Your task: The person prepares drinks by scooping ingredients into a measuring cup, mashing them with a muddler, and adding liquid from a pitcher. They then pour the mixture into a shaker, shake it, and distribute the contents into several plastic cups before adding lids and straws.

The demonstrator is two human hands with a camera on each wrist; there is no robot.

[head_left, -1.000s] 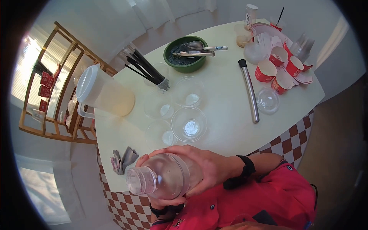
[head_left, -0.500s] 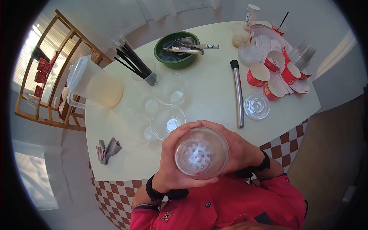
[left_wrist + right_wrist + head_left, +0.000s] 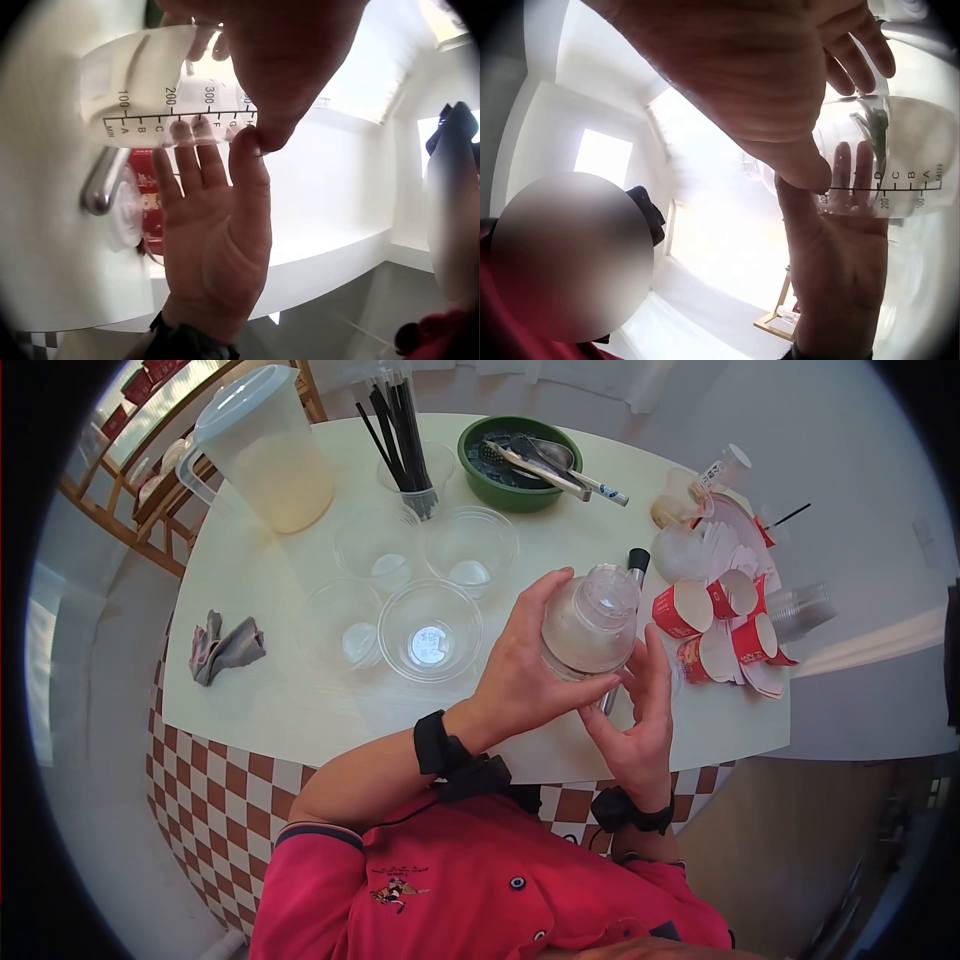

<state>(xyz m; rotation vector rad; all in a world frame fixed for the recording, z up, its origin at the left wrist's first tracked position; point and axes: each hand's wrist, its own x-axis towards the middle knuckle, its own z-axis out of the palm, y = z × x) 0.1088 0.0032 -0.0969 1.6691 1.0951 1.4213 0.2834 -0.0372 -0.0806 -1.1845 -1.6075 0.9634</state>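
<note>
A clear cocktail shaker point(image 3: 588, 632) with a domed top and small cap is held up over the table between both hands, its cap tipped toward the head camera. Black scale marks run along its wall in the left wrist view. My left hand point(image 3: 530, 665) grips one side of it, thumb across the lower end. On the other side, my right hand point(image 3: 640, 730) holds it with fingertips and thumb, its palm away from the wall. In the right wrist view the thumbs meet near one end. Behind the shaker, a metal muddler point(image 3: 638, 560) is partly hidden.
Several clear plastic cups point(image 3: 430, 630) stand left of the hands. Farther back are a jug point(image 3: 270, 470), black straws point(image 3: 400, 440) in a holder and a green bowl point(image 3: 515, 488) with tongs. Red paper cups point(image 3: 683, 610) crowd the right; a grey cloth point(image 3: 232, 645) lies left.
The shaker has swung from low near the chest, through a base-up view, to out over the table with its cap upward. The right hand's hold looks looser, and the head view has shifted.
</note>
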